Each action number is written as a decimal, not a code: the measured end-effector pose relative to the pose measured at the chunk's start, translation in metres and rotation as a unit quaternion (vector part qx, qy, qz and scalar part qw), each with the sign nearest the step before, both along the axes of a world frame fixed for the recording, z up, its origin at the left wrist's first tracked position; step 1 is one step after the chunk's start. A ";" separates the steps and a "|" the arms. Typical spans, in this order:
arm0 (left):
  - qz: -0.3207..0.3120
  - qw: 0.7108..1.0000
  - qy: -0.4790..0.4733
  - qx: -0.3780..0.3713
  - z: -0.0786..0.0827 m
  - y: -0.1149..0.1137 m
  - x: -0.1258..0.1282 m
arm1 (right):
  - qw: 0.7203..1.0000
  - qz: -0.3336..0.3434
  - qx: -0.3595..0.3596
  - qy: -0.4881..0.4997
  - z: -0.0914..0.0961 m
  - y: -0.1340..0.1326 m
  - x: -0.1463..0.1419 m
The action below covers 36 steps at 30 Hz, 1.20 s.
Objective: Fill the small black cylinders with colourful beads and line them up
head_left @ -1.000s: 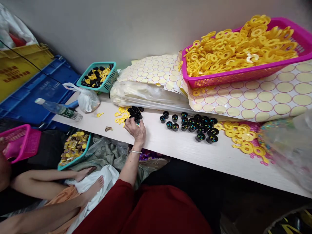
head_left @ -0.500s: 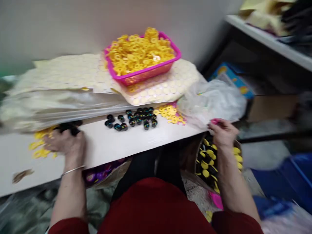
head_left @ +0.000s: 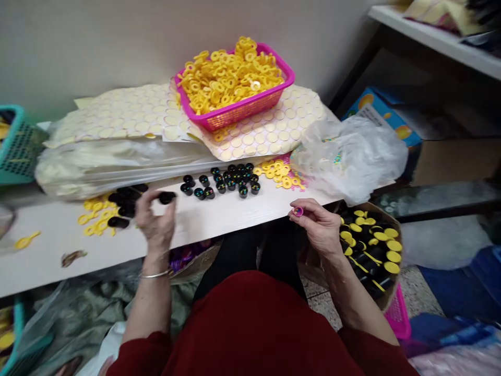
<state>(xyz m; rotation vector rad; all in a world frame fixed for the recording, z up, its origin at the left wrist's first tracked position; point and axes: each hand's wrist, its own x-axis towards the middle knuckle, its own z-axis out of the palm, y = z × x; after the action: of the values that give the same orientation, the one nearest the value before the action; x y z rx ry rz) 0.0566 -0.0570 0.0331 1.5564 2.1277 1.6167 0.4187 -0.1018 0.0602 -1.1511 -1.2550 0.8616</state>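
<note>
Above the white tabletop, my left hand [head_left: 154,222] holds a black cylindrical tube [head_left: 167,197] between thumb and fingers. Behind that hand lie several black tubes [head_left: 118,222] and loose yellow ring-ended wands [head_left: 96,225]. My right hand [head_left: 319,224] pinches a small pink round piece [head_left: 298,211] with coloured specks in it, over the table's front edge. Between the hands, farther back, several small black cups [head_left: 230,183] with coloured bits inside stand grouped. Beside them are more yellow ring pieces [head_left: 278,171] and tiny pink pieces [head_left: 299,185].
A pink basket [head_left: 238,112] heaped with yellow pieces stands on sheets of round cream stickers [head_left: 250,146]. A clear plastic bag [head_left: 352,151] lies at right. Below it, a box [head_left: 395,292] holds black tubes with yellow discs. A green basket [head_left: 19,151] is at far left.
My left hand has lifted a black tube from the pile and moved right. My right hand, with the pink piece, has come inward from the bag. The view has shifted slightly left.
</note>
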 end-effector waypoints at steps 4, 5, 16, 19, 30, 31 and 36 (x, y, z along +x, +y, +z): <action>-0.248 0.967 -0.013 -0.054 -0.004 -0.034 0.085 | 0.993 0.074 0.034 -0.080 0.005 -0.005 -0.030; -0.290 0.955 -0.009 -0.060 -0.008 -0.040 0.102 | 0.988 0.089 0.050 -0.117 0.005 -0.005 -0.035; -0.389 0.918 -0.003 -0.074 -0.034 -0.053 0.147 | 0.730 0.134 0.262 -0.616 0.004 -0.003 -0.052; -0.395 0.916 -0.014 -0.070 -0.037 -0.053 0.149 | 0.695 0.121 0.310 -0.638 0.007 -0.005 -0.054; -0.438 0.895 -0.079 0.017 -0.038 -0.039 0.149 | 0.896 -0.178 0.090 -0.397 -0.004 0.049 0.050; -0.440 0.894 -0.082 0.017 -0.038 -0.038 0.148 | 0.892 -0.237 0.043 -0.382 -0.006 0.066 0.069; -0.452 0.886 -0.095 -0.030 -0.037 -0.038 0.149 | 0.774 -0.292 -0.227 -0.514 -0.011 0.138 0.139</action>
<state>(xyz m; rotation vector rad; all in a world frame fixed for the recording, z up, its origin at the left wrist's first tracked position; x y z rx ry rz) 0.2058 -0.0953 -0.0035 1.8410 1.0303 1.2482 0.5577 0.0361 0.0493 -2.4419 -1.3785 -0.0416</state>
